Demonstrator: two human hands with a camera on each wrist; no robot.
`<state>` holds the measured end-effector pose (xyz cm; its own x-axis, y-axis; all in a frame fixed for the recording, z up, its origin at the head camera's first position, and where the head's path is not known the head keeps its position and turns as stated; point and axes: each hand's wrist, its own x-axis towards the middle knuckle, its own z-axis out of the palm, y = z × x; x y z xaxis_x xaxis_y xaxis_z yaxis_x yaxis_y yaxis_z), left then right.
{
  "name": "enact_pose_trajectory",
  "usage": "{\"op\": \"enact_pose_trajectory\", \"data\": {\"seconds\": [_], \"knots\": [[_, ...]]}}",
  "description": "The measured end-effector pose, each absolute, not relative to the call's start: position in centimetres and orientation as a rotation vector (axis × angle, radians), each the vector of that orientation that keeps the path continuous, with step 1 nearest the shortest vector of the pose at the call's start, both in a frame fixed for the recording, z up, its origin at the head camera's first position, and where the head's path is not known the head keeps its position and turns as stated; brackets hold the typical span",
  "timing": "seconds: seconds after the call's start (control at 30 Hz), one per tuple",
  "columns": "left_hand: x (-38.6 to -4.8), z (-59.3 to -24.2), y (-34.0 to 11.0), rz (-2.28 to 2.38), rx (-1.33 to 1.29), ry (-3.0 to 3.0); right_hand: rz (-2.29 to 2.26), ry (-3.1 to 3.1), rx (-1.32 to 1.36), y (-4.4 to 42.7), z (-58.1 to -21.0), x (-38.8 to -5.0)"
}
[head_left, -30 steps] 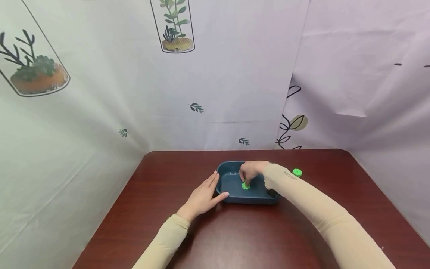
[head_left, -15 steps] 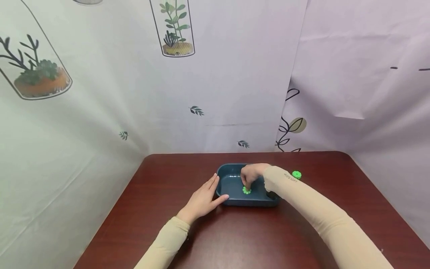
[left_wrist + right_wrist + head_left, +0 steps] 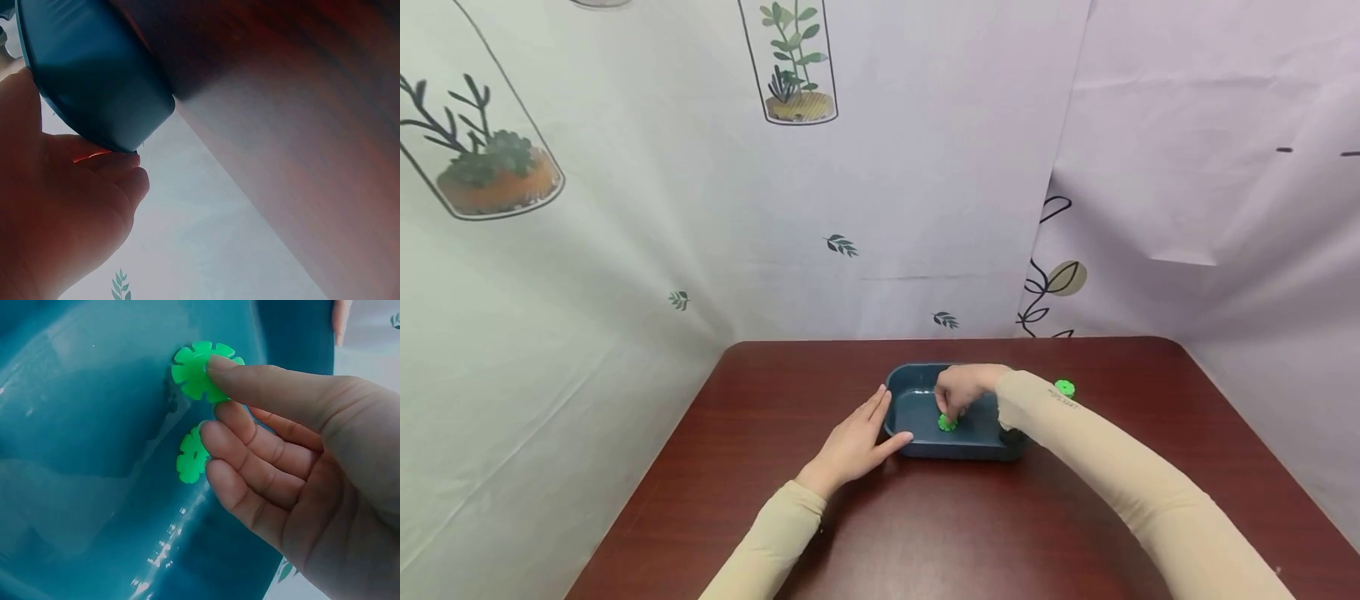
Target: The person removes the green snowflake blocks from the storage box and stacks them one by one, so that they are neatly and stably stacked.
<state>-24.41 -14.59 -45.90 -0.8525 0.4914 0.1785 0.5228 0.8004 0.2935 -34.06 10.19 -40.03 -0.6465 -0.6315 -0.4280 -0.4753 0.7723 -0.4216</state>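
My right hand [image 3: 962, 388] reaches into a dark blue tray [image 3: 917, 451] and pinches a bright green notched plastic disc [image 3: 201, 370] between thumb and fingertips. Below it in the right wrist view, another green notched shape [image 3: 191, 456] with a centre hole shows beside the curled fingers; whether it is a second disc or a reflection I cannot tell. The left hand [image 3: 850, 447] rests against the tray's left end, fingers straight along the outside and thumb at the near corner. In the left wrist view its fingertips [image 3: 134, 181] touch the tray's wall.
A small green notched piece [image 3: 1064, 388], perhaps stacked discs, sits on the dark red table [image 3: 970, 525] right of the tray, partly behind the right sleeve. A patterned white cloth [image 3: 925, 167] hangs behind and at both sides.
The green disc at my right fingertips looked flat on the tray's bottom half a second ago and now looks tilted. The left hand and the tray have stayed in place.
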Motion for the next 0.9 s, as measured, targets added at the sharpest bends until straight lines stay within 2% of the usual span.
{"op": "enact_pose_trajectory", "data": {"seconds": [0.27, 0.53, 0.9], "knots": [[-24.7, -45.7, -14.4, -0.509, -0.813, -2.890, -0.474, 2.468, -0.929, 11.5, -38.4, -34.0], [-24.8, -46.1, -14.4, -0.527, -0.802, -2.878, -0.684, 2.544, -0.895, 13.6, -36.9, -34.2], [-24.6, -45.9, -14.6, -0.532, -0.819, -2.887, -1.080, 2.744, -0.652, 18.4, -35.7, -34.0]]}}
